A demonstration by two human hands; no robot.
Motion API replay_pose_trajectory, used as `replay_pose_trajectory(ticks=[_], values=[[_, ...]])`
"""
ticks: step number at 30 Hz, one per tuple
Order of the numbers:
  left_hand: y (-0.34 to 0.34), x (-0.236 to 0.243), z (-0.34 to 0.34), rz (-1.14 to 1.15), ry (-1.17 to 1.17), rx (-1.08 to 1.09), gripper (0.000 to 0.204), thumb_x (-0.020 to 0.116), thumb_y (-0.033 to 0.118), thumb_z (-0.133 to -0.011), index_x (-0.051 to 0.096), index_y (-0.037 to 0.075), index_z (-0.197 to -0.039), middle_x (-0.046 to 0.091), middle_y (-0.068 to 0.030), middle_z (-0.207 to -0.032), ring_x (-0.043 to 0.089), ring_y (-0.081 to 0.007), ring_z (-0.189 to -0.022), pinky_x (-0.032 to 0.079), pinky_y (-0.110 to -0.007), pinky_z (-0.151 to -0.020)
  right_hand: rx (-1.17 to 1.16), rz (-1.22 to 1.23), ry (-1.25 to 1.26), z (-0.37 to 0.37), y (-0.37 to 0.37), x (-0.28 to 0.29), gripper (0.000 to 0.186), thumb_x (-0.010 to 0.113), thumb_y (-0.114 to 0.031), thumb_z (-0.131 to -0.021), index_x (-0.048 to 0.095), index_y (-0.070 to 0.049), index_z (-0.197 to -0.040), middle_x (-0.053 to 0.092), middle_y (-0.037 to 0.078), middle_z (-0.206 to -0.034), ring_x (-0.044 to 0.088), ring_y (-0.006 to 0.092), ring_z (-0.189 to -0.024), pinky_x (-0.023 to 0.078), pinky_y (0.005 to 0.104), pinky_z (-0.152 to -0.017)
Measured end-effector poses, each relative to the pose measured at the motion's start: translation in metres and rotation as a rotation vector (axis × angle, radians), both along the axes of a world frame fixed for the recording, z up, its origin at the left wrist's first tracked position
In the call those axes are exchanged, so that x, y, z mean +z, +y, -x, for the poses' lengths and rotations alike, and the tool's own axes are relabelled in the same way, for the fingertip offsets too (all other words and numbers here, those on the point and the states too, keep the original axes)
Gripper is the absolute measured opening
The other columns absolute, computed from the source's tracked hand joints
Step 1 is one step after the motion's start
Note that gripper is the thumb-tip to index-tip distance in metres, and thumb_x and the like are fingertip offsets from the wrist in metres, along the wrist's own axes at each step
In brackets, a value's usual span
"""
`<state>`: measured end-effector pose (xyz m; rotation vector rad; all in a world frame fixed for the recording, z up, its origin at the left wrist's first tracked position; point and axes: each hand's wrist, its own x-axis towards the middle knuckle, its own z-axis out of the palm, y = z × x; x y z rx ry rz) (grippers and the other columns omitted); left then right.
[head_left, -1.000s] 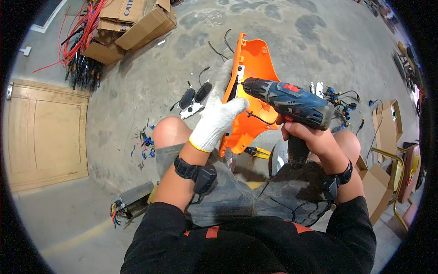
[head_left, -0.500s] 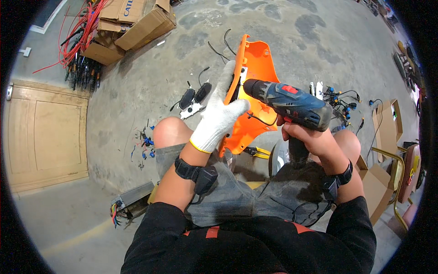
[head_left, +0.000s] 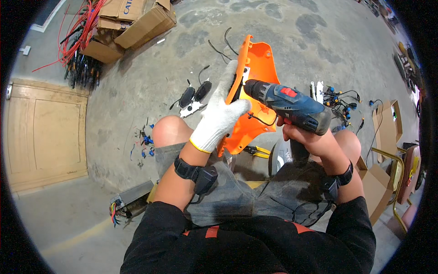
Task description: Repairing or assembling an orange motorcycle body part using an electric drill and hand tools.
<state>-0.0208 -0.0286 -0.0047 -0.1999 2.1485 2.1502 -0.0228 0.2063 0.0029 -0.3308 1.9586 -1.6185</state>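
My left hand (head_left: 219, 116), in a white glove, grips the left edge of an orange plastic shell (head_left: 261, 59). A white plate (head_left: 246, 73) with a dark fastener sits inside the shell, along with a black cable. In my right hand (head_left: 305, 139) is a blue and black cordless drill (head_left: 294, 105), its nose at the plate; whether the tip touches is unclear. Below the shell lies a yellow-handled tool (head_left: 259, 152), partly hidden.
Dark parts on white brackets (head_left: 195, 97), blue connectors (head_left: 350, 106) and small wired pieces (head_left: 147, 140) lie on the concrete floor (head_left: 182, 55). Cardboard boxes (head_left: 143, 25) stand upper left near red cables (head_left: 77, 36). A wired metal box (head_left: 132, 196), door (head_left: 48, 134) and gold-framed chair (head_left: 399, 166) flank me.
The orange shell has shifted slightly down and tilted to the right. The drill has moved slightly, its rear end a little lower. Both hands keep their holds.
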Motion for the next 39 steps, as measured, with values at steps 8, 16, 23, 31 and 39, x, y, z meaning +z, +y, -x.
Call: replay_pose_trajectory(ticks=[8,16,23,31,39], values=[[-0.007,-0.014,0.004,0.198,0.080,-0.053,0.090,0.059,0.002,-0.066,0.027,0.005,-0.151,0.056,-0.0167,-0.129,0.061,-0.0198,-0.101,0.051,-0.029,-0.083,0.051,0.035,0.267,0.004,-0.006,0.007,0.067,0.064,0.001,-0.073,0.046,-0.003,-0.138,0.065,0.010,-0.113,0.061,0.0150,-0.098,0.047,0.0298,-0.091],[-0.005,-0.025,0.005,-0.017,0.066,-0.061,0.091,0.060,0.000,-0.066,0.027,0.005,-0.151,0.055,-0.0168,-0.130,0.061,-0.0202,-0.102,0.052,-0.029,-0.083,0.061,0.046,0.298,0.004,-0.004,0.007,0.068,0.062,0.001,-0.072,0.046,-0.003,-0.138,0.064,0.012,-0.121,0.061,0.0162,-0.105,0.044,0.0298,-0.095],[-0.005,-0.024,0.006,0.010,0.052,-0.063,0.090,0.058,-0.001,-0.066,0.028,0.005,-0.151,0.054,-0.0158,-0.131,0.060,-0.0195,-0.102,0.052,-0.029,-0.082,0.082,0.010,0.310,0.007,-0.003,0.005,0.069,0.064,0.001,-0.072,0.046,-0.003,-0.139,0.063,0.012,-0.122,0.062,0.0179,-0.106,0.044,0.0304,-0.096],[-0.003,-0.026,0.006,0.077,0.083,-0.057,0.092,0.058,0.000,-0.066,0.028,0.008,-0.152,0.054,-0.0149,-0.132,0.060,-0.0196,-0.102,0.053,-0.029,-0.081,0.075,0.009,0.291,0.006,-0.002,0.003,0.070,0.065,0.001,-0.072,0.045,-0.002,-0.139,0.062,0.013,-0.124,0.061,0.0177,-0.107,0.045,0.0305,-0.096],[-0.005,-0.025,0.008,0.036,0.012,-0.068,0.091,0.058,0.001,-0.066,0.027,0.007,-0.152,0.054,-0.0146,-0.131,0.059,-0.0194,-0.103,0.052,-0.029,-0.082,0.076,0.029,0.276,0.007,-0.006,0.008,0.069,0.065,0.000,-0.072,0.047,-0.005,-0.139,0.064,0.009,-0.117,0.059,0.0132,-0.097,0.046,0.0286,-0.091]])
